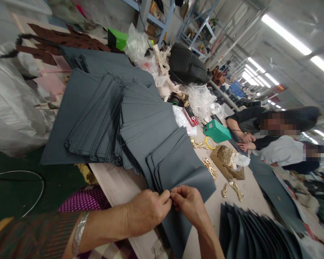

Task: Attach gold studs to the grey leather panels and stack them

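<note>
My left hand point(147, 210) and my right hand point(187, 203) meet at the near edge of a grey fabric piece point(189, 176), both with fingers pinched closed on its edge. That piece lies at the front end of a long fanned stack of grey fabric pieces point(118, 115) spread across the table point(116, 183). A silver bangle point(79, 230) sits on my left wrist.
Gold chain pieces point(210, 167) and an open brown box of them point(228, 160) lie right of the stack. A green box point(217, 131), yellow tape ring point(210, 142), plastic bags and a black bag point(187, 66) sit further back. More dark pieces point(253, 230) lie front right. Two people work at far right.
</note>
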`<state>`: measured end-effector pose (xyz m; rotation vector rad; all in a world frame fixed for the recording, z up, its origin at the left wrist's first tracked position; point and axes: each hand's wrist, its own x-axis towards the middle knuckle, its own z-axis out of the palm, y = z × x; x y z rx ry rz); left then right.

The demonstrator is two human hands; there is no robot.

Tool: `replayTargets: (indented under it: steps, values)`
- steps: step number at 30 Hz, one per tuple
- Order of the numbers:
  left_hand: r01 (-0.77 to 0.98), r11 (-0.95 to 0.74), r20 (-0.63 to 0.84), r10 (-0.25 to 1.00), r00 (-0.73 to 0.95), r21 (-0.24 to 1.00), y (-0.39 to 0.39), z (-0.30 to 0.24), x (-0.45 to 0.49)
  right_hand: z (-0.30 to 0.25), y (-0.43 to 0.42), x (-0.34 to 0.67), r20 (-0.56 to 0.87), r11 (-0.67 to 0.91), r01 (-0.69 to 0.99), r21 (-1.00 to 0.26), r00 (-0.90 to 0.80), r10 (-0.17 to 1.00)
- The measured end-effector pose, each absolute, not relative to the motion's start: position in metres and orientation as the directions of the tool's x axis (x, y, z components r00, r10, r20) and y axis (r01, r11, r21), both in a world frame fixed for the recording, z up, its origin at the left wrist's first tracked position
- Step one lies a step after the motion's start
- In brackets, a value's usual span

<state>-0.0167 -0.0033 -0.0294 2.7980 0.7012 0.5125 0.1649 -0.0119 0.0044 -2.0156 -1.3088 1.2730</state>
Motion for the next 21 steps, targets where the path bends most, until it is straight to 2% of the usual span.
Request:
replayTargets:
  steps: [8, 14, 18, 20, 21]
  values:
    - [0.387, -0.858, 0.269, 0.481, 0.834, 0.337, -0.001, -0.031, -0.018, 0.01, 0.003, 0.164, -0.602, -0.609, 0.48, -0.631, 0.192, 0.775]
    - [0.4, -0.781, 0.085, 0.496, 0.864, 0.48, 0.005, -0.021, -0.019, 0.017, 0.018, 0.161, -0.646, -0.656, 0.525, -0.542, 0.239, 0.725]
    - [0.49, -0.704, -0.025, 0.559, 0.829, 0.515, 0.004, -0.02, -0.02, 0.027, 0.011, 0.154, -0.579, -0.675, 0.479, -0.562, 0.354, 0.734]
    - [0.497, -0.71, -0.014, 0.567, 0.824, 0.499, 0.004, -0.031, -0.018, 0.032, 0.0, 0.154, -0.445, -0.613, 0.519, -0.595, 0.422, 0.79]
    - [0.488, -0.72, 0.02, 0.57, 0.821, 0.494, 0.004, -0.04, -0.017, 0.034, -0.008, 0.154, -0.329, -0.567, 0.571, -0.593, 0.471, 0.818]
